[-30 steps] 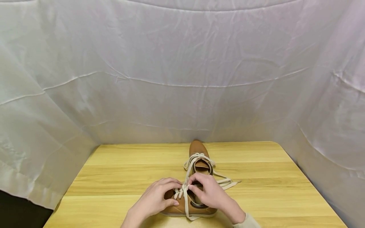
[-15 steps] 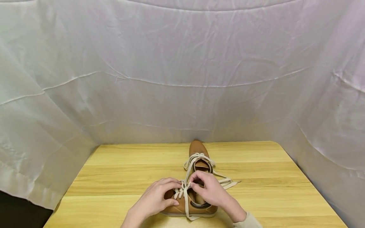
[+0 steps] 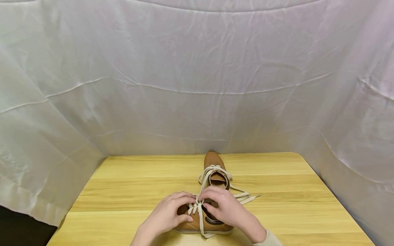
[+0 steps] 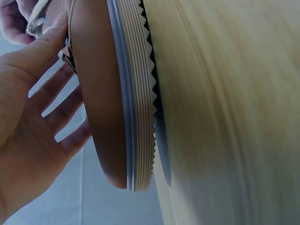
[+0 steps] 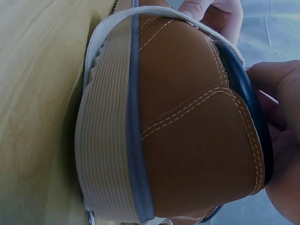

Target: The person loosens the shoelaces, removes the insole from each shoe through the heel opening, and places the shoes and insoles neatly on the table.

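A brown lace-up shoe (image 3: 192,226) with cream laces (image 3: 200,218) stands on the wooden table (image 3: 123,191) near its front edge. My left hand (image 3: 166,215) cups the shoe's front from the left, thumb on the side, fingertips arched to the lacing. In the left wrist view the thumb of that left hand (image 4: 28,140) touches the upper of the shoe (image 4: 98,93) by the eyelets. My right hand (image 3: 227,208) lies over the shoe's opening and pinches the lace at the crossing. In the right wrist view the fingers of the right hand (image 5: 281,93) curl at the collar of the shoe (image 5: 187,117).
A second brown shoe (image 3: 212,159) stands just behind, toe pointing away, its loose laces (image 3: 243,196) trailing to the right on the table. Creased white cloth (image 3: 197,85) hangs behind and on both sides. The table's left and right parts show bare wood.
My right hand lifted slightly at the lace, then sank back onto the shoe's opening, fingertips closer to the left hand. The left hand and both shoes have stayed put.
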The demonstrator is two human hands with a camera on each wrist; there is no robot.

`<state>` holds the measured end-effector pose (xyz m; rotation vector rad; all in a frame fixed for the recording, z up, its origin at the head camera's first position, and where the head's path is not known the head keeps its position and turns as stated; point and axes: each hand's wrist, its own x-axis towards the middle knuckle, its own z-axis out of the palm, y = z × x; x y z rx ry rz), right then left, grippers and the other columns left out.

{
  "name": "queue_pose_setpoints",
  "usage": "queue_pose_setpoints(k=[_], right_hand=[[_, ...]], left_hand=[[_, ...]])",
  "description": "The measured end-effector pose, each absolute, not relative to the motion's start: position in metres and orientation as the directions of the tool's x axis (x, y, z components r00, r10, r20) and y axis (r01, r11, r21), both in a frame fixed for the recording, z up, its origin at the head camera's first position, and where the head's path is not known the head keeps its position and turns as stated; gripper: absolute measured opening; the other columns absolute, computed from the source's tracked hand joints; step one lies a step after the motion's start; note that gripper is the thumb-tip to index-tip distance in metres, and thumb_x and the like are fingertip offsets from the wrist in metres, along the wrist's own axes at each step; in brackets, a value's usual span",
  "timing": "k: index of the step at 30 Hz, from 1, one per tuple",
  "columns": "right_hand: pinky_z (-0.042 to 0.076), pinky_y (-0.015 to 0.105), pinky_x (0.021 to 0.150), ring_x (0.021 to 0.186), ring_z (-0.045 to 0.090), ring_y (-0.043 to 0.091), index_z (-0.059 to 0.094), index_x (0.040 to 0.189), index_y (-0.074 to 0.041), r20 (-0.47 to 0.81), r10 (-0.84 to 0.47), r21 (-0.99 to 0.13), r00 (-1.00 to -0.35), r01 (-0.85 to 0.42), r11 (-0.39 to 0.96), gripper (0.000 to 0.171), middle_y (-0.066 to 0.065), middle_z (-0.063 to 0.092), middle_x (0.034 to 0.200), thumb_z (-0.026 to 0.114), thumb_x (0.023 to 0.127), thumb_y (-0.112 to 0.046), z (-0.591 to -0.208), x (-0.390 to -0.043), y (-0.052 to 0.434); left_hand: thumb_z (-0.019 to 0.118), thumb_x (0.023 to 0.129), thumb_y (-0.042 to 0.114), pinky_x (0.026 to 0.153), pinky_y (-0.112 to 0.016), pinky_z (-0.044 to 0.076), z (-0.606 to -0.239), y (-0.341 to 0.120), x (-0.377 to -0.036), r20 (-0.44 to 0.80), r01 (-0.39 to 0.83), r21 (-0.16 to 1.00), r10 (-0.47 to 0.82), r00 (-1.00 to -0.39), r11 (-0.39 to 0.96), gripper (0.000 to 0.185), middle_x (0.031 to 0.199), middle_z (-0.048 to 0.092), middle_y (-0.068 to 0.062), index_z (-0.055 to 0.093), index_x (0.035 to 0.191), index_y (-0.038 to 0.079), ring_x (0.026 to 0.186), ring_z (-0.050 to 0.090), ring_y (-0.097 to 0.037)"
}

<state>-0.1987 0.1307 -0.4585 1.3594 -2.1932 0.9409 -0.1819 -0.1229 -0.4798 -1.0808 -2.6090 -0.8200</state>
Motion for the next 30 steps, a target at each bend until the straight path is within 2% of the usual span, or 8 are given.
queue_pose_setpoints(k=[5, 10, 18, 20, 26, 30], right_hand=[[0.056, 0.017, 0.086, 0.093, 0.071, 0.011, 0.074, 0.099, -0.010, 0.664, -0.628, -0.269, -0.405, -0.913, 0.305, 0.024, 0.000, 0.073, 0.102, 0.084, 0.082, 0.004, -0.4581, -0.1983, 0.1298], [0.057, 0.016, 0.084, 0.091, 0.072, 0.010, 0.075, 0.097, -0.012, 0.675, -0.613, -0.282, -0.410, -0.911, 0.299, 0.024, -0.001, 0.074, 0.099, 0.083, 0.082, 0.004, -0.4597, -0.1995, 0.1296], [0.057, 0.019, 0.085, 0.091, 0.071, 0.010, 0.074, 0.098, -0.011, 0.666, -0.561, -0.388, -0.492, -0.871, 0.303, 0.020, -0.003, 0.074, 0.099, 0.082, 0.085, 0.002, -0.4612, -0.2003, 0.1312], [0.059, 0.022, 0.086, 0.092, 0.071, 0.010, 0.074, 0.098, -0.012, 0.659, -0.540, -0.416, -0.524, -0.852, 0.319, 0.020, -0.003, 0.074, 0.099, 0.082, 0.085, 0.001, -0.4617, -0.2007, 0.1326], [0.061, 0.032, 0.084, 0.092, 0.069, 0.006, 0.075, 0.099, -0.015, 0.562, -0.469, -0.555, -0.681, -0.731, 0.396, 0.014, -0.008, 0.074, 0.100, 0.080, 0.089, -0.006, -0.4619, -0.2000, 0.1364], [0.061, 0.030, 0.079, 0.088, 0.068, 0.004, 0.075, 0.097, -0.014, 0.542, -0.422, -0.598, -0.727, -0.686, 0.415, 0.012, -0.009, 0.072, 0.097, 0.079, 0.090, -0.006, -0.4603, -0.2004, 0.1375]], left_hand=[[0.088, 0.082, 0.033, 0.103, -0.045, 0.053, -0.4795, -0.1229, -0.1817, 0.372, 0.696, 0.419, 0.589, -0.717, 0.583, 0.050, 0.135, 0.066, 0.009, 0.072, 0.128, 0.022, 0.124, 0.063, -0.016], [0.088, 0.082, 0.032, 0.103, -0.045, 0.053, -0.4790, -0.1227, -0.1819, 0.370, 0.696, 0.420, 0.590, -0.718, 0.583, 0.050, 0.134, 0.066, 0.009, 0.072, 0.128, 0.021, 0.124, 0.063, -0.016], [0.088, 0.082, 0.031, 0.102, -0.044, 0.054, -0.4779, -0.1220, -0.1815, 0.389, 0.708, 0.414, 0.592, -0.706, 0.572, 0.050, 0.132, 0.066, 0.010, 0.072, 0.128, 0.020, 0.122, 0.064, -0.015], [0.088, 0.082, 0.031, 0.102, -0.044, 0.054, -0.4779, -0.1218, -0.1815, 0.385, 0.705, 0.417, 0.591, -0.709, 0.574, 0.050, 0.132, 0.067, 0.010, 0.072, 0.127, 0.019, 0.122, 0.064, -0.015], [0.088, 0.082, 0.032, 0.102, -0.045, 0.054, -0.4783, -0.1216, -0.1814, 0.371, 0.693, 0.423, 0.586, -0.720, 0.584, 0.050, 0.132, 0.066, 0.011, 0.072, 0.128, 0.020, 0.122, 0.064, -0.015], [0.088, 0.081, 0.031, 0.102, -0.045, 0.054, -0.4786, -0.1217, -0.1815, 0.369, 0.691, 0.426, 0.585, -0.722, 0.584, 0.050, 0.132, 0.066, 0.011, 0.072, 0.128, 0.020, 0.123, 0.064, -0.015]])
